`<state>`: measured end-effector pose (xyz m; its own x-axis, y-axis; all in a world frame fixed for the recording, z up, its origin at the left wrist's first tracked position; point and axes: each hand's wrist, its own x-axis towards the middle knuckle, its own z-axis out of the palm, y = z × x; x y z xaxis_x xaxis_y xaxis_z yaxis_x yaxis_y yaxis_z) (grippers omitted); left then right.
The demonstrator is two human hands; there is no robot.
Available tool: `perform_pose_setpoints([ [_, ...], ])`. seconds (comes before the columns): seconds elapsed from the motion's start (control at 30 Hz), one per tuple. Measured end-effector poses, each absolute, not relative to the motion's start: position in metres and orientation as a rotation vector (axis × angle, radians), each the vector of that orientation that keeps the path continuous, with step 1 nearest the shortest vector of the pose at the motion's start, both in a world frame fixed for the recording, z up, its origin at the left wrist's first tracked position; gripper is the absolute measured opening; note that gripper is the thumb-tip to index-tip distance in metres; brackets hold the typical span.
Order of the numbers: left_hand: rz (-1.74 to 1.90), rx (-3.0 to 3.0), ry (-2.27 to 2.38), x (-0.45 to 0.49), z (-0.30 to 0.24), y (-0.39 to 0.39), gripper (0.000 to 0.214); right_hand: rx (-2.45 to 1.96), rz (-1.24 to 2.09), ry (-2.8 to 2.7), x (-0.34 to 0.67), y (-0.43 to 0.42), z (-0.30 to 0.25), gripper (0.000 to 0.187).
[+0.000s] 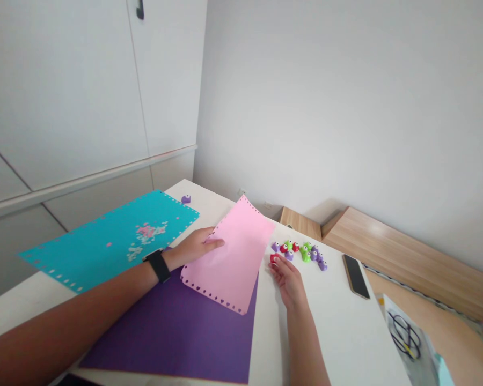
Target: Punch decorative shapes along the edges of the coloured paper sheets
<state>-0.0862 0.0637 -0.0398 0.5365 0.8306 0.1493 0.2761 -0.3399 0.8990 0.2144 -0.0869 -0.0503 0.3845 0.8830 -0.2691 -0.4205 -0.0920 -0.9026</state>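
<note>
- Many paper bits [146, 231] are lying left of the left hand [195, 247]; a sweep could scatter them.
- That hand is holding the pink sheet [239, 252]; squeezing could crease it.
- The right hand [288, 277] is pinching a red punch [273, 258]; slackening could drop it.

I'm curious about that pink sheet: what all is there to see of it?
The pink sheet is thin, plain and smooth, and looks like paper or light card. Small holes run along several of its edges, some seemingly heart-shaped. It is intact but slightly curved, held at a slant, partly overlapping the purple sheet in view; whether the two touch, I cannot tell. The left hand grips its left edge, thumb on top, other fingers mostly hidden.
</note>
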Motion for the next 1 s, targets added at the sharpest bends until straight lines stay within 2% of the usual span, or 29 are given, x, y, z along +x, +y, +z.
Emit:
perform_pose_setpoints([
  [0.3,0.8,1.782,0.874,-0.095,-0.049,0.063,0.053,-1.257,0.999,-0.72,0.211,-0.095,-0.036,0.045],
  [0.53,0.85,1.951,0.99,-0.099,-0.065,0.072,0.05,-1.256,1.12,-0.638,0.209,-0.09,-0.048,0.041],
  [0.7,0.745,2.06,1.06,-0.101,-0.06,0.068,0.041,-1.296,1.137,-0.65,0.206,-0.088,-0.057,0.042],
  [1.0,0.854,1.883,0.932,-0.099,-0.041,0.061,0.039,-1.307,0.893,-0.809,0.203,-0.093,-0.037,0.04],
])
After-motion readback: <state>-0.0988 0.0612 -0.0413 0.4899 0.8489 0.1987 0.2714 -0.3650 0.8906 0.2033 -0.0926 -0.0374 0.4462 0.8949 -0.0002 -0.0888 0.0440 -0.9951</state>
